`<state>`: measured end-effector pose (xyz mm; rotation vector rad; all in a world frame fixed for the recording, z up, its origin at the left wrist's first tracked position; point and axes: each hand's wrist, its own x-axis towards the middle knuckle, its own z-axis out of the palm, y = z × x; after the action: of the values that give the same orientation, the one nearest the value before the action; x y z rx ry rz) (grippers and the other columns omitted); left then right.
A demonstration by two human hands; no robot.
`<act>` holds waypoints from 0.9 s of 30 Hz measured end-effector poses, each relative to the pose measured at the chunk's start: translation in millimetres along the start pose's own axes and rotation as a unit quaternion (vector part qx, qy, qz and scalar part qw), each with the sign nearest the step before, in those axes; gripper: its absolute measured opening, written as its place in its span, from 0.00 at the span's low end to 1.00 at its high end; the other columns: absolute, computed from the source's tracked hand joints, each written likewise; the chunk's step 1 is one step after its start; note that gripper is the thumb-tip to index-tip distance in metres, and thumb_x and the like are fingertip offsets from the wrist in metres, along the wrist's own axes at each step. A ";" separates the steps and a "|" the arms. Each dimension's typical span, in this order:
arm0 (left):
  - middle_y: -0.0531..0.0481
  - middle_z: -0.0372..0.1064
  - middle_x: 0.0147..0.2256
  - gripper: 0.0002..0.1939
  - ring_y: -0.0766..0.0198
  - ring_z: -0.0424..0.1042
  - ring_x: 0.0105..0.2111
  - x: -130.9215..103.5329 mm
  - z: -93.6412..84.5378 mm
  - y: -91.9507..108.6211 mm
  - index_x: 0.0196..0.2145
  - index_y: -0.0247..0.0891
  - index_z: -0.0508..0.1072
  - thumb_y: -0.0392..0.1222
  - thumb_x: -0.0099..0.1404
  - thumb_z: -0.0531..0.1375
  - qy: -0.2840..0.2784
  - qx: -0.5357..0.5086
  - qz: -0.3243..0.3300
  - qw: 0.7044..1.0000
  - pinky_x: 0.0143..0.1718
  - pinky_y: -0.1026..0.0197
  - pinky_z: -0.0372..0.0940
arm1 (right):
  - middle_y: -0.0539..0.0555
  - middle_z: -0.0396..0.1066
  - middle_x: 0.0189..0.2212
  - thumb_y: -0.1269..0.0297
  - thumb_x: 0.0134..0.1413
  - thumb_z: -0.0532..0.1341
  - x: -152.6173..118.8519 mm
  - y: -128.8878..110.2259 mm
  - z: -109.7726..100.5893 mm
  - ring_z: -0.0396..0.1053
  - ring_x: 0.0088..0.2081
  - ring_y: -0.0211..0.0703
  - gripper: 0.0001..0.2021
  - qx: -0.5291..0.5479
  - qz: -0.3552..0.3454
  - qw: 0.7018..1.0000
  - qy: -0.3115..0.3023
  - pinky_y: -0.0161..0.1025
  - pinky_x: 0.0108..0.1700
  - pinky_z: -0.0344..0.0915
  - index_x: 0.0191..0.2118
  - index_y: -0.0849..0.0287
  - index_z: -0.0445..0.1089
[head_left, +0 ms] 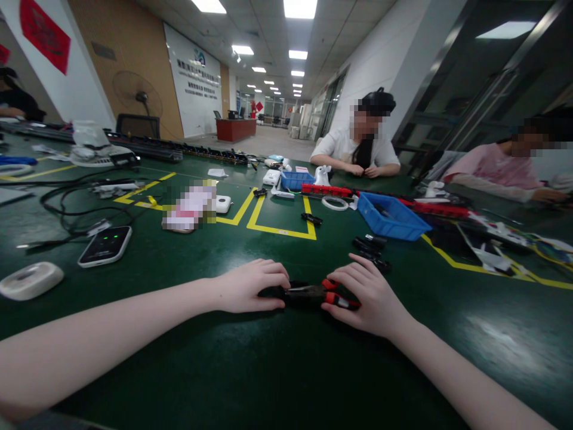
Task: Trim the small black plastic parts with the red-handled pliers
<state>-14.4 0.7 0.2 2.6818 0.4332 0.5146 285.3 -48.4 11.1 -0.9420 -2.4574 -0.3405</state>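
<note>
My right hand [367, 298] is closed around the red and black handles of a pair of pliers [338, 296], whose jaws point left. My left hand [255, 286] pinches a small black part [270, 292] that reaches the tips of the pliers' jaws. Its exact shape is partly hidden by my fingers. Both hands are low over the green table [250, 370], in the middle of the view. Several black pieces [370, 245] lie just beyond my right hand.
A blue bin [391, 218] with dark parts stands at the back right, near a white ring [335, 203]. Left are a black device [106, 245], a round white object [31, 280], a phone [190, 208] and cables. Two people sit across the table; another is far left.
</note>
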 end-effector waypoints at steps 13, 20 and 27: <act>0.44 0.71 0.48 0.09 0.54 0.71 0.47 0.0 0.0 -0.1 0.46 0.38 0.71 0.41 0.69 0.62 -0.003 0.003 0.000 1.000 0.50 0.53 0.65 | 0.58 0.76 0.36 0.55 0.56 0.65 1.6 -5.4 -1.7 0.73 0.35 0.48 0.14 0.032 0.023 0.999 -0.031 0.44 0.36 0.72 0.43 0.59 0.72; 0.45 0.71 0.48 0.10 0.54 0.71 0.48 0.0 -0.5 0.7 0.46 0.39 0.71 0.41 0.69 0.63 -0.002 0.002 0.000 1.000 0.49 0.55 0.65 | 0.58 0.75 0.36 0.54 0.57 0.64 0.6 -1.4 -3.5 0.73 0.35 0.47 0.14 0.037 0.019 0.998 -0.039 0.43 0.36 0.72 0.43 0.59 0.71; 0.45 0.71 0.48 0.10 0.54 0.71 0.48 0.0 0.1 -0.5 0.47 0.39 0.71 0.42 0.69 0.63 -0.003 0.008 0.001 1.000 0.49 0.55 0.65 | 0.58 0.75 0.36 0.55 0.58 0.64 0.3 0.1 -5.9 0.73 0.35 0.47 0.13 0.050 0.021 0.997 -0.049 0.43 0.36 0.72 0.43 0.59 0.71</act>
<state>-14.6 1.2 -0.1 2.6981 0.4361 0.5063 287.3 -50.5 16.2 -0.9866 -2.5132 -0.1604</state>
